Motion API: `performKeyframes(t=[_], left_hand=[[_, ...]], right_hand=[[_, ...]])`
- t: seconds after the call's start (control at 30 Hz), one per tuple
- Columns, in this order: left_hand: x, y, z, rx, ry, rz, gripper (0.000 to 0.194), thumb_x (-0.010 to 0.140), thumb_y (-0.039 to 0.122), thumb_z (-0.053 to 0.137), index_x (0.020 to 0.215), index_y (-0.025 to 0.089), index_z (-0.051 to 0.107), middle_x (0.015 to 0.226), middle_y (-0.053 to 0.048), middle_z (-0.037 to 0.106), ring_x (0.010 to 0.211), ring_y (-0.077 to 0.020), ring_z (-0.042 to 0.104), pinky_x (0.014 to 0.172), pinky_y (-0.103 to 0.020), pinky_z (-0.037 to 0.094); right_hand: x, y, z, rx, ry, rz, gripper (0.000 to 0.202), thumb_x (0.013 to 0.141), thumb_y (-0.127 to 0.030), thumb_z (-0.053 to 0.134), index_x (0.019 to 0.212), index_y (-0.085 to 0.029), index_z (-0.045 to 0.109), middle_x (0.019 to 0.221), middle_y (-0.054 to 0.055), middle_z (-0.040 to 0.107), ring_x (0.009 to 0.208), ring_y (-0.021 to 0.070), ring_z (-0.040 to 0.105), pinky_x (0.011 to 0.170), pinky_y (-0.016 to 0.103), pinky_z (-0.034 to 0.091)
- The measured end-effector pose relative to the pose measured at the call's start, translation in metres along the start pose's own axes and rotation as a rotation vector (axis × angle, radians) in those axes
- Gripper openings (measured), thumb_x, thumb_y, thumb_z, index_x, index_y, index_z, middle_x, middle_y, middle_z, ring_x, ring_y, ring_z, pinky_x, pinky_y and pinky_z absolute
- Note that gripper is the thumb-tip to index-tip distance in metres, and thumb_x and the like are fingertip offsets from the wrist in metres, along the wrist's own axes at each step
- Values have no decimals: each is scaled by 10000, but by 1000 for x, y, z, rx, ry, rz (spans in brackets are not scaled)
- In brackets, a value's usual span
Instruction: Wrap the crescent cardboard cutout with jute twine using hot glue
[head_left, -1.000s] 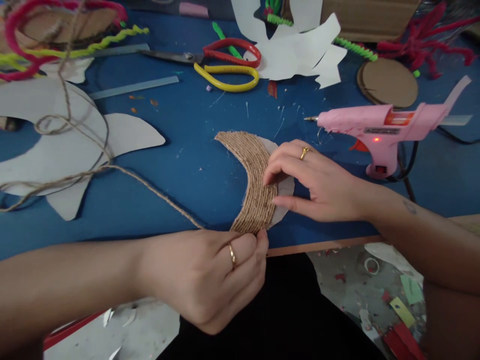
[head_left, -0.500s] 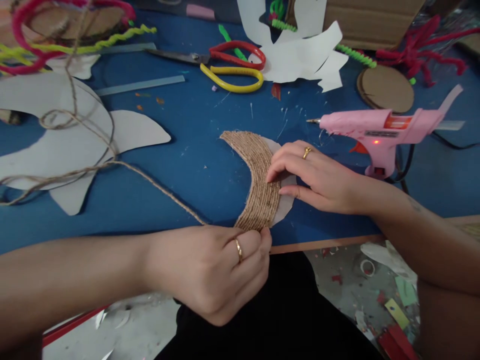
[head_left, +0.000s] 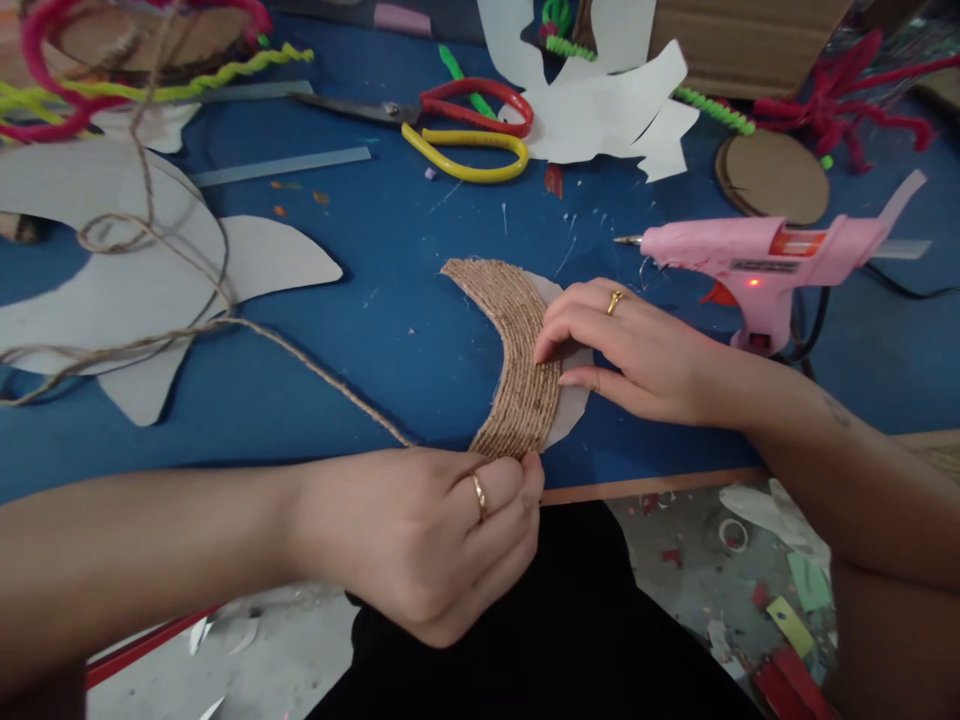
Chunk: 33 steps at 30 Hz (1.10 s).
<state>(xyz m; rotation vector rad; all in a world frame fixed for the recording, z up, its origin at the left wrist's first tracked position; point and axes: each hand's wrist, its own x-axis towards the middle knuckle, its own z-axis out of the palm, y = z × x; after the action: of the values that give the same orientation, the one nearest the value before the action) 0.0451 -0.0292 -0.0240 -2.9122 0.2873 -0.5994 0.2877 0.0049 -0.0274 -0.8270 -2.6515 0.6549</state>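
Observation:
A crescent-shaped paper piece (head_left: 577,400) lies near the table's front edge, largely covered by rows of brown twine (head_left: 517,350). My left hand (head_left: 450,535) is closed at the crescent's lower end, its fingertips pinched on the twine; the loose strand (head_left: 322,375) runs from it up to the left. My right hand (head_left: 607,345) rests on the crescent's right side, fingertips touching the twine rows, thumb apart from the fingers and nothing held. To the right lies a pink glue gun (head_left: 765,260) with a lit orange light, its nozzle pointing left.
Scissors (head_left: 465,130) with red and yellow handles lie behind the crescent. White paper cutouts (head_left: 150,270) are at the left, under loops of twine. A cardboard disc (head_left: 772,175), fuzzy pipe cleaners (head_left: 840,100) and more cut paper (head_left: 592,110) lie at the back. Scraps litter the floor.

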Motion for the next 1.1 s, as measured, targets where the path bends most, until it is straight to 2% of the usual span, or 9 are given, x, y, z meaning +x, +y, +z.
performKeyframes(t=[0.23,0.47,0.6,0.67,0.77,0.87,0.97,1.1], left_hand=[[0,-1,-1,7,-3,3,188,882,133,544,905,83,723,925,-151,734,761,-196,699,650,-273,584],[-1,-2,-2,46,25,76,235,898,147,501,884,112,733,893,-115,747,697,-174,703,575,-235,587],[-1,-2,-4,28,10,74,245,889,127,488,882,115,732,882,-108,750,701,-186,710,585,-242,600],[-1,-1,-4,17,9,56,239,887,126,492,878,114,731,876,-108,750,705,-191,711,594,-249,606],[-1,-1,-3,-4,1,29,232,882,114,497,876,102,728,877,-116,748,719,-199,713,609,-259,613],[-1,-1,-3,-28,-10,14,246,883,90,478,888,90,724,888,-124,746,744,-209,716,623,-266,615],[-1,0,-3,-42,-17,1,256,879,65,467,885,86,721,883,-126,745,768,-220,719,633,-275,612],[-1,-1,-3,-57,7,-20,233,880,62,492,862,95,722,872,-117,745,771,-211,717,634,-271,608]], right_hand=[[2,-4,0,49,-5,43,112,911,-158,467,989,-193,540,999,68,603,972,200,535,879,363,397],[2,-6,1,25,9,54,126,905,-146,458,990,-197,536,999,66,606,980,209,539,894,379,386],[1,-8,2,17,34,64,116,922,-268,502,997,-186,533,1014,70,590,983,204,527,910,375,380],[0,-10,5,3,58,74,232,894,-393,564,985,-181,530,1000,73,586,960,210,523,899,378,383],[1,-12,9,-27,92,101,442,788,-573,643,961,-185,519,982,80,574,944,238,506,875,400,393],[1,-15,12,-76,94,104,497,728,-577,695,956,-185,492,990,90,556,949,257,487,873,423,397],[2,-17,12,-114,79,97,482,719,-522,720,953,-184,468,992,95,544,943,261,480,867,428,401],[2,-18,12,-120,64,93,494,722,-528,716,957,-183,454,997,98,539,952,260,478,870,429,406]])
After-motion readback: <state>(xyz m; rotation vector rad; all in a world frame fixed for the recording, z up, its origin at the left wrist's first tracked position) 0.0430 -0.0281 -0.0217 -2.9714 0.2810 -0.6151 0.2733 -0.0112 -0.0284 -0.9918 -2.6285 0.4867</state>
